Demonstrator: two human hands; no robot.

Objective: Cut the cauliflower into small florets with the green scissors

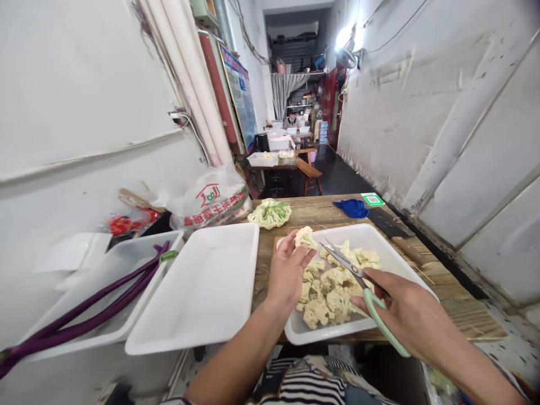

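Observation:
Between the fingertips of my left hand [289, 264] is a small cauliflower floret [305, 238], held up over the left rim of a white tray [405, 270]. My right hand [405, 306] grips scissors [377, 315] with pale green handles. Their blades are parted, and the tips point toward the floret without touching it. Below both hands, several cut cauliflower florets [333, 292] lie in the tray. A larger piece of cauliflower [270, 214] rests on the wooden table [264, 253] beyond my left hand.
Left of the table stand a white tray [198, 287] and another tray [105, 315] with long purple eggplants [109, 298]. Behind them is a printed plastic bag [211, 197]. A blue cloth-like item [352, 208] and a cleaver [390, 222] lie at right. Far back, a person [292, 119] sits at a table.

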